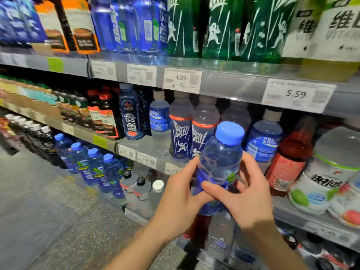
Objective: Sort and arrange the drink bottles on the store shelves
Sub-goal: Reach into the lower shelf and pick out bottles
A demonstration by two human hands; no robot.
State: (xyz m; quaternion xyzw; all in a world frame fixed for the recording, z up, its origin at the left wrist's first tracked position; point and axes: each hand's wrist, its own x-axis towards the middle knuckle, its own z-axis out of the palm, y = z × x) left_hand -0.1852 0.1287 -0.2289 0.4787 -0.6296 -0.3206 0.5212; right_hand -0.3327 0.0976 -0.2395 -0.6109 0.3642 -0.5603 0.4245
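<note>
A clear blue drink bottle (pixel 220 162) with a blue cap is held upright in front of the middle shelf (pixel 153 151). My left hand (pixel 179 193) grips its lower body from the left. My right hand (pixel 245 195) grips it from the right, thumb across the front of the label. Behind it stand two blue-labelled bottles with grey caps (pixel 181 125) and Pocari Sweat bottles (pixel 263 137). Several matching blue-capped bottles (pixel 93 166) stand on the bottom shelf at the left.
The top shelf carries blue (pixel 128 24) and green bottles (pixel 220 26) above price tags (pixel 182 79). A red drink (pixel 290 158) and white wide bottles (pixel 327 172) stand at the right. Grey floor (pixel 48 211) lies at the left.
</note>
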